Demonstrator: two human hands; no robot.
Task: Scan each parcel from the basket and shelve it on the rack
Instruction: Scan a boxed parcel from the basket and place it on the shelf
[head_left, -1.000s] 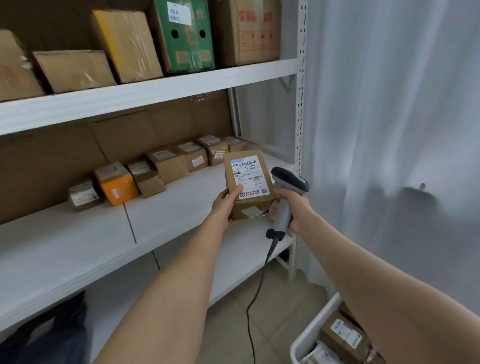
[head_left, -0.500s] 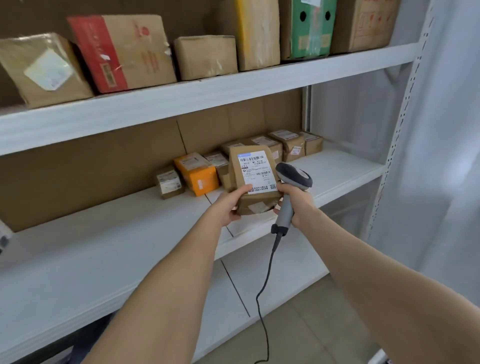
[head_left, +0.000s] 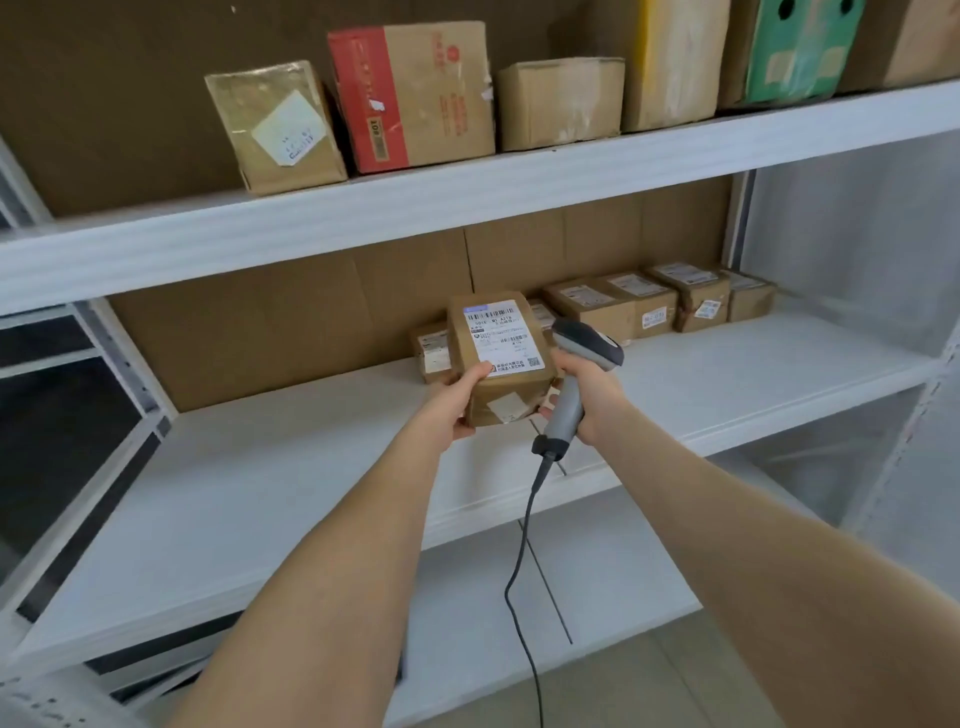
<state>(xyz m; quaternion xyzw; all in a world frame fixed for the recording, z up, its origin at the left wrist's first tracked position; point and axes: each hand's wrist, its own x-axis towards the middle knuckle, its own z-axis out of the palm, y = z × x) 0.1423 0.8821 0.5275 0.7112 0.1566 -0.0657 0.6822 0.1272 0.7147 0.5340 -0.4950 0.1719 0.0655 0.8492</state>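
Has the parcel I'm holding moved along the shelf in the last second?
Yes. The parcel went left along the row of shelved boxes.

Soft even light, perhaps from the right, faint shadows, slight blur, edges bowed

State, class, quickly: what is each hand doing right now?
Left hand: holding the labelled parcel, thumb on its label side.
Right hand: gripping the scanner by its handle.
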